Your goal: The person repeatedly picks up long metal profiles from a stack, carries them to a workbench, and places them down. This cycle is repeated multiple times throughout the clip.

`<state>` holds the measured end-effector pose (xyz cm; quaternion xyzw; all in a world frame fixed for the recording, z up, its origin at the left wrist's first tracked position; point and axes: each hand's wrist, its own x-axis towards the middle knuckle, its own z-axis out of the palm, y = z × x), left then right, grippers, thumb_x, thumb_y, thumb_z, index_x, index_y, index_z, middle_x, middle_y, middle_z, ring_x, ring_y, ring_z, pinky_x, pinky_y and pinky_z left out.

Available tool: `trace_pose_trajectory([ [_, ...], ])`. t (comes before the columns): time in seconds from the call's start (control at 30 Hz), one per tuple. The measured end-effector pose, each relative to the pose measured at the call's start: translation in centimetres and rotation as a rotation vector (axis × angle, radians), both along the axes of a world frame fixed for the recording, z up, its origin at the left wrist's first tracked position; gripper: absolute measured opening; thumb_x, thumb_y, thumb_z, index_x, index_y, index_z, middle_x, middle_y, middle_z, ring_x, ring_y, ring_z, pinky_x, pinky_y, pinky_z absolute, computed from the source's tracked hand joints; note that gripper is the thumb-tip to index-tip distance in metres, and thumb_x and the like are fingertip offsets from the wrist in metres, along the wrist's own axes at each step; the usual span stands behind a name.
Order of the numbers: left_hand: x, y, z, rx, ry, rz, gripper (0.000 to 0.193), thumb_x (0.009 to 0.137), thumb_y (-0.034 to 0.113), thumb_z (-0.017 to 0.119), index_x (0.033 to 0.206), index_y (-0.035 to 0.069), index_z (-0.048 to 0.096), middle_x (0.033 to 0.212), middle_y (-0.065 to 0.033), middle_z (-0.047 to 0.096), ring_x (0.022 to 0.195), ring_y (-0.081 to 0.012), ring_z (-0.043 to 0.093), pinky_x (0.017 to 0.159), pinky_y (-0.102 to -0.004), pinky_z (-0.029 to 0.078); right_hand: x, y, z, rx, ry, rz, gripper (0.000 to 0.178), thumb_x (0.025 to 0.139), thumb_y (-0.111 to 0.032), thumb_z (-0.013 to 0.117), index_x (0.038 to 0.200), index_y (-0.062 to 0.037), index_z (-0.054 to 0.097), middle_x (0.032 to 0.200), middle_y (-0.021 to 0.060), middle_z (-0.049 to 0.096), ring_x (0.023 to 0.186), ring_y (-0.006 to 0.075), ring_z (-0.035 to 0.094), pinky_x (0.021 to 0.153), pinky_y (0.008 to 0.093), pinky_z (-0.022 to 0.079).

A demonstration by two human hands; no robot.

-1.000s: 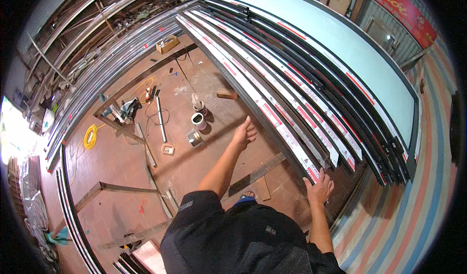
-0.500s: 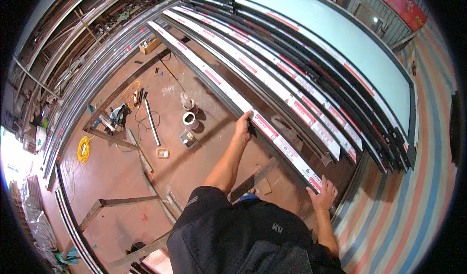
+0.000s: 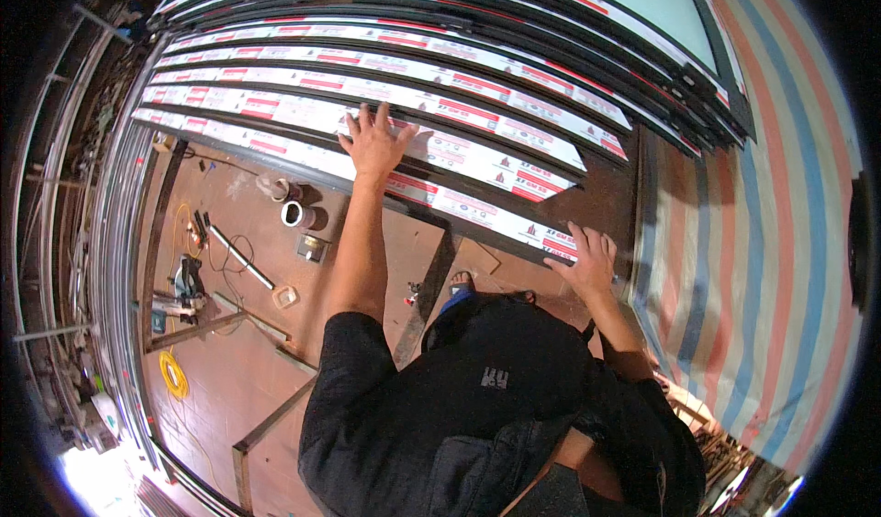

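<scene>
My left hand (image 3: 374,144) lies with spread fingers on a long frame profile (image 3: 298,118) covered in white and red protective film. Its wrist crosses above the nearest filmed profile (image 3: 468,207). Farther right, my right hand (image 3: 587,262) rests at the right end of that nearest profile, its thumb by the near edge and its fingers apart. Both profiles are dark along the sides, and they lie roughly parallel with a narrow gap between them. My left palm hides part of the film beneath it.
More filmed profiles and dark-framed glass panels (image 3: 642,8) lie beyond. Striped sheeting (image 3: 771,242) covers the right side. On the reddish floor are an open can (image 3: 293,213), a power tool (image 3: 188,283), a yellow cable coil (image 3: 172,375) and metal supports (image 3: 275,413). Loaded racks (image 3: 64,187) stand left.
My left hand has let go of the nearest profile and moved onto the one behind it. The nearest profile now lies closer to the others. My right hand stays at its end. The view has turned.
</scene>
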<state>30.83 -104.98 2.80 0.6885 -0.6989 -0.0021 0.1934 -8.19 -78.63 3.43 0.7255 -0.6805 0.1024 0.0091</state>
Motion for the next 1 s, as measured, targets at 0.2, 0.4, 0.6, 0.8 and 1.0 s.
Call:
trace_pose_trajectory([
  [0.2,-4.4,1.5,-2.9,0.017,-0.220,-0.150,0.088,0.097,0.072,0.044,0.161,0.010,0.038,0.165,-0.0295,0.029,0.146,-0.0635,0.025,0.118,-0.0735,0.018,0.3,2.1,-0.4,0.062,-0.040,-0.028,0.086,0.075,-0.058,0.084,0.142,-0.0115,0.059,0.131,0.0156,0.058,0.125,0.0342,0.053,0.111,0.0544,0.033],
  [0.4,-6.0,5.0,0.9,0.122,-0.093,-0.189,0.093,0.093,0.074,0.049,0.158,0.007,0.041,0.164,-0.0287,0.031,0.144,-0.0667,0.025,0.119,-0.0709,0.021,1.0,1.6,-0.4,-0.035,-0.002,0.015,0.089,0.073,-0.060,0.083,0.142,-0.0102,0.059,0.129,0.0154,0.060,0.123,0.0349,0.055,0.111,0.0567,0.036],
  [0.6,-2.7,6.6,3.3,0.187,0.375,-0.254,0.083,0.085,0.062,0.071,0.149,0.012,0.052,0.152,-0.0234,0.050,0.137,-0.0526,0.045,0.114,-0.0572,0.038,-0.8,3.8,-1.3,-0.016,0.011,0.036,0.090,0.074,-0.062,0.082,0.141,-0.0070,0.059,0.127,0.0157,0.061,0.120,0.0352,0.056,0.109,0.0550,0.039],
  [0.8,12.0,6.2,-3.2,-0.655,0.428,0.792,0.076,0.081,0.037,0.086,0.136,-0.006,0.055,0.125,-0.0232,0.064,0.112,-0.0404,0.063,0.098,-0.0480,0.050,-6.9,10.6,-4.6,-0.070,0.210,0.121,0.094,0.075,-0.071,0.077,0.142,-0.0079,0.056,0.123,0.0144,0.062,0.115,0.0351,0.058,0.105,0.0542,0.040],
  [1.0,15.4,6.7,-11.0,-0.097,2.563,0.289,0.091,0.090,0.074,0.061,0.144,0.001,0.052,0.125,-0.0252,0.067,0.115,-0.0405,0.065,0.103,-0.0536,0.051,-7.2,13.1,-4.2,0.028,0.139,0.004,0.101,0.071,-0.069,0.079,0.145,-0.0054,0.053,0.129,0.0161,0.060,0.121,0.0364,0.056,0.107,0.0556,0.038],
])
